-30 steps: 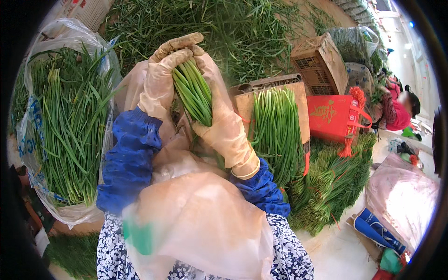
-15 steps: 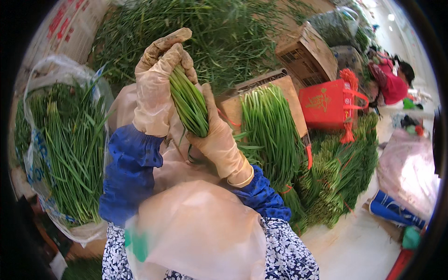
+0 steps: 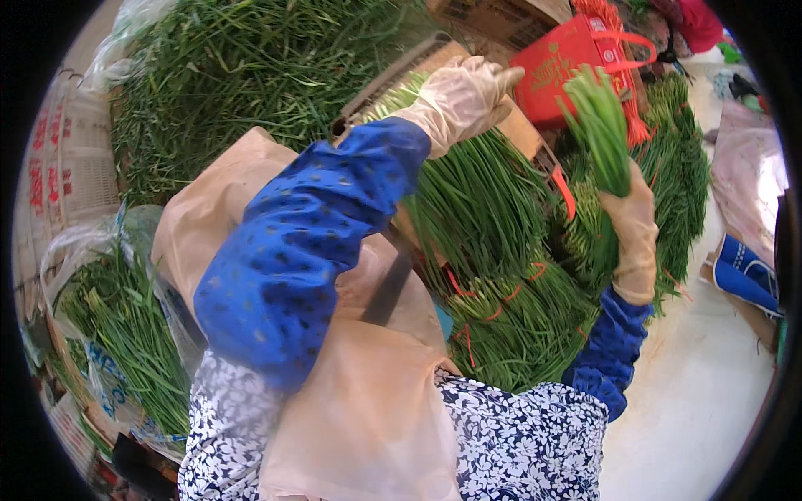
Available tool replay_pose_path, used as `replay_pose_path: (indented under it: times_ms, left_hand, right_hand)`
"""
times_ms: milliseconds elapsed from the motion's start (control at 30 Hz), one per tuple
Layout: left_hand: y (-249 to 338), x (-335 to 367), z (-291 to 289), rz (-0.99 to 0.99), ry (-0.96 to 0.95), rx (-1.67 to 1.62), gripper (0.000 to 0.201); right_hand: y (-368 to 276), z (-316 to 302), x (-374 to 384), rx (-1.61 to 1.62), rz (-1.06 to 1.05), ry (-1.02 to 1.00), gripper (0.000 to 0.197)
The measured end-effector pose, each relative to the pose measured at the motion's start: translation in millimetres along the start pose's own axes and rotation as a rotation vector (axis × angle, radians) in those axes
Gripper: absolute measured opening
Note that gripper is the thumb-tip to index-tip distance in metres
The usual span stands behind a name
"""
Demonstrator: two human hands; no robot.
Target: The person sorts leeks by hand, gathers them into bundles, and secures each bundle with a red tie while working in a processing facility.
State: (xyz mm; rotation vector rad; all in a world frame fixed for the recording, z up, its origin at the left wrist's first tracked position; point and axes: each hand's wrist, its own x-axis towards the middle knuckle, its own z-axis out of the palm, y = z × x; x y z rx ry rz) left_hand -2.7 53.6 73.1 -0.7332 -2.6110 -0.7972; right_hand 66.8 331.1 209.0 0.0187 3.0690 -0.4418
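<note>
My right hand (image 3: 632,234), in a pale glove, is closed around the lower part of a bunch of green garlic chives (image 3: 600,125). The bunch stands upright at the right, in front of tied chive bundles. My left hand (image 3: 468,102), also gloved, reaches across with its fingers stretched toward the red bag (image 3: 558,79) and nothing visible in them. Below that hand, a thick layer of loose chives (image 3: 480,200) lies over a wooden board (image 3: 520,134), partly hidden by my hand and sleeve.
Tied chive bundles (image 3: 526,330) are heaped beside my lap. Loose greens (image 3: 251,75) spread at the far left. A plastic bag of chives (image 3: 125,326) stands at my left. Red strings (image 3: 639,125) hang by the red bag; a cardboard box (image 3: 501,21) stands behind.
The view has turned rightward. My left hand let go of the chive bunch and crossed over to the board and red bag. My right hand carried the bunch out to the right.
</note>
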Motion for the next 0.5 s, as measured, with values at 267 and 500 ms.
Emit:
replay_pose_path:
  times_ms: [267,500]
  left_hand:
    - [-23.7,-82.9,57.3,0.268,-0.174,0.201,0.047]
    - [-35.5,-70.3,44.6,0.239,-0.085,0.037,0.036]
  right_hand:
    - [-23.0,117.8,48.0,0.220,-0.049,-0.257,0.062]
    - [-19.6,213.5,96.2,-0.011,-0.181,-0.565,0.063]
